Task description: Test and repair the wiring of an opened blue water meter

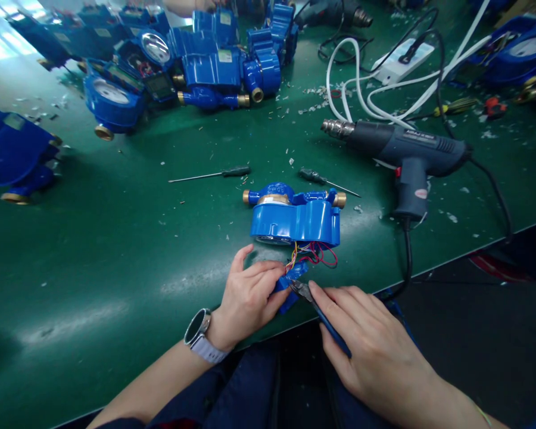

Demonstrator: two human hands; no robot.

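My left hand (252, 293), with a watch on its wrist, pinches a small blue plastic part (296, 271) near the table's front edge. Red, yellow and white wires (315, 253) run from around that part to a blue water meter (295, 221) with brass pipe ends, lying just beyond my hands. My right hand (368, 333) is closed around dark-handled cutting pliers (324, 313). The jaws of the pliers touch or nearly touch the blue part beside my left fingertips; whether they bite on anything is too small to tell.
Two screwdrivers (236, 171) (312, 176) lie behind the meter. On the right rests a heat gun (406, 146), its cord hanging over the edge. A white power strip (404, 59) with cables is farther back. Several blue meters (212, 65) stand at the back left; plastic scraps litter the green table (129, 238).
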